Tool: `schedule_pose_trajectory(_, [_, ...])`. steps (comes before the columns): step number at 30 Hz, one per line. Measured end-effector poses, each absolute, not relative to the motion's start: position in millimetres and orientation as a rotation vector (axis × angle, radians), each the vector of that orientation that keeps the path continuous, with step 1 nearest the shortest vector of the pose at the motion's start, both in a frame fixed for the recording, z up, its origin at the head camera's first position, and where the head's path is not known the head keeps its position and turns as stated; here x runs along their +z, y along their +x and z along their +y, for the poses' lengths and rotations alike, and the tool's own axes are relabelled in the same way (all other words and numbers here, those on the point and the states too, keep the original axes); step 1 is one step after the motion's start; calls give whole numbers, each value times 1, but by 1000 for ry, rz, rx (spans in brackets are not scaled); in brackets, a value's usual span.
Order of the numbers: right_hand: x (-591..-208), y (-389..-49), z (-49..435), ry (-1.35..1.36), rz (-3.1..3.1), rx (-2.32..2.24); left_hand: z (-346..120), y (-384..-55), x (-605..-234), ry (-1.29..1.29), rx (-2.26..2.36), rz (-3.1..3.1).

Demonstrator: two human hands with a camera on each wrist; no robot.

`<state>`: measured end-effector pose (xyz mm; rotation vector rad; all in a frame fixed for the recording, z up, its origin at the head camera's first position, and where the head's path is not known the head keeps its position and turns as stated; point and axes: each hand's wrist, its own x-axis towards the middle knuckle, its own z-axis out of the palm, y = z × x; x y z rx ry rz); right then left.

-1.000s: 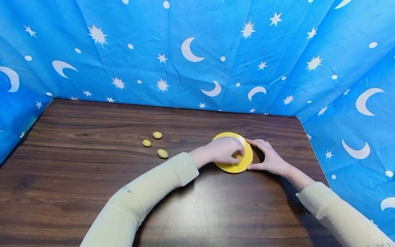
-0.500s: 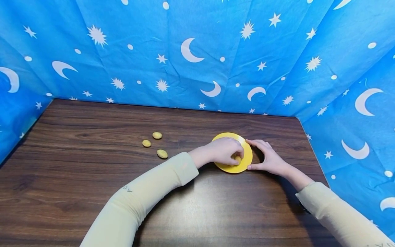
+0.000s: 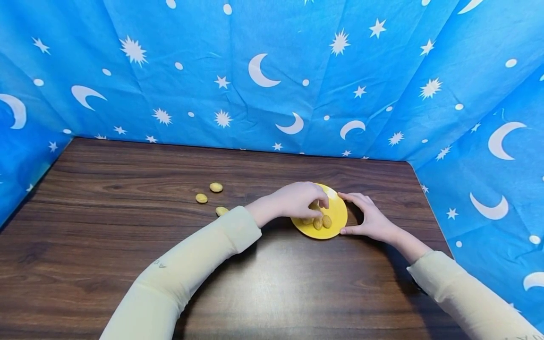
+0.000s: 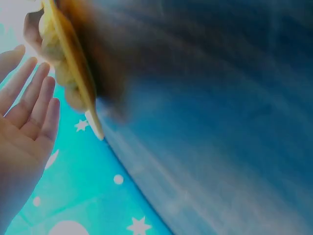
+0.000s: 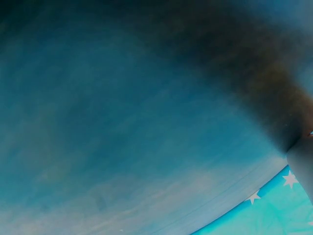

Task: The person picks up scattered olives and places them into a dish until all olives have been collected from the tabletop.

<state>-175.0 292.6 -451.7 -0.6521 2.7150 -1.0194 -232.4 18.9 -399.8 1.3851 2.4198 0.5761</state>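
Note:
A round yellow plate [image 3: 338, 208] lies on the table right of centre, with several walnuts [image 3: 327, 221] on it. Over its left part hovers my left hand [image 3: 299, 200], partly hiding the walnuts below. In the left wrist view, that hand's fingers [image 4: 36, 93] are extended beside the walnuts and hold nothing. My right hand [image 3: 371, 219] grips the plate's right rim, thumb at the near side and forefinger at the far side. The right wrist view has mostly blurred tabletop, with little of the hand showing.
Three walnuts lie loose on the dark wood table [image 3: 106, 212] left of the plate: one farther back [image 3: 216, 187], one at the left [image 3: 201, 198], and one nearer walnut [image 3: 221, 211] partly behind the left sleeve. A blue cloth [image 3: 191, 85] with moons and stars encloses the back and sides.
My left hand has lifted and drawn slightly left, its fingers coming off a walnut, so more walnuts on the plate show. The right hand stays at the rim.

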Motion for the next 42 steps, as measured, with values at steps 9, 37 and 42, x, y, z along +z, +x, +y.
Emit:
schedule_pose_trajectory(9, [-450, -174, 292, -653, 2718, -1019, -10, -232, -384, 1362, 632, 2461])
schedule_pose_trajectory(37, [-453, -176, 294, -650, 2728, -1012, -103, -231, -378, 1228, 687, 2595])
schedule_pose_trajectory(42, [-453, -177, 294, -652, 2724, -1015, -117, -231, -386, 1208, 701, 2612])
